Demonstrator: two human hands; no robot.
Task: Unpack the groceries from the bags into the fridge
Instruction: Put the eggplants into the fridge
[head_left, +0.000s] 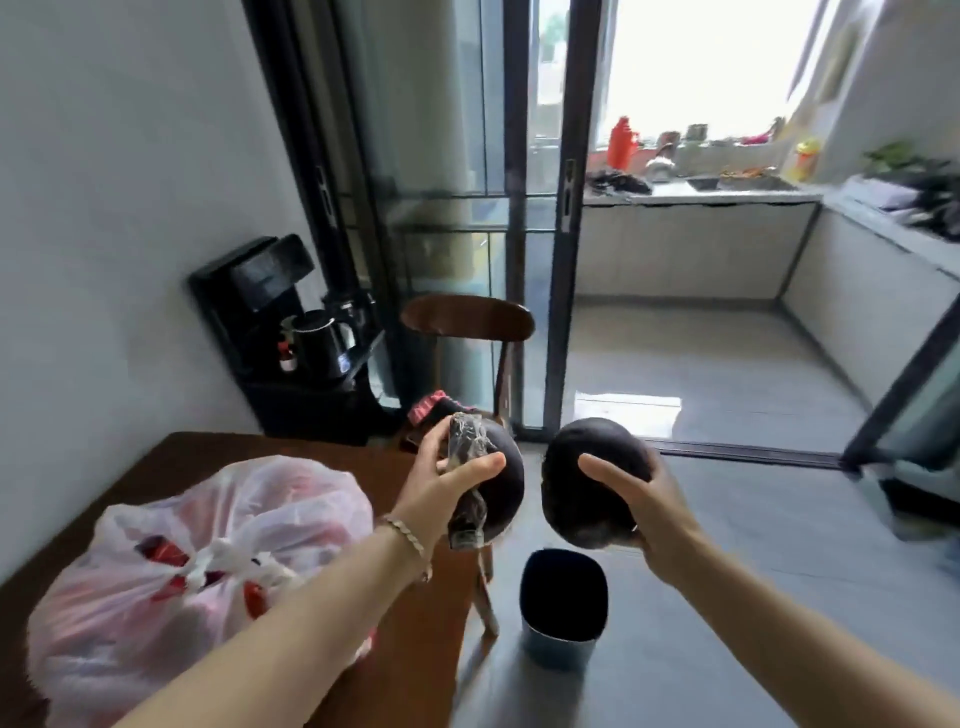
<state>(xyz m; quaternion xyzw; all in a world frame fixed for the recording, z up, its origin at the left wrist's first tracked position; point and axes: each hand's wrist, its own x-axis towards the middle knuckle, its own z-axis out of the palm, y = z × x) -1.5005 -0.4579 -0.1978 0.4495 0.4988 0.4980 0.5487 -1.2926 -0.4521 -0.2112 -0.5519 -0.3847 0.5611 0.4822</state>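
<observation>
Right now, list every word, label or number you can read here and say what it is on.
None can be read.
Red packets inside the tied plastic bag: any print is blurred.
Crumpled wrapper in the left hand: no legible text.
Yellow bottle and red bottle on the counter: too small.

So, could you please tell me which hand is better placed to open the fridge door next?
Probably the right hand: it holds only a dark round vegetable. The left hand also clutches crumpled clear plastic.
</observation>
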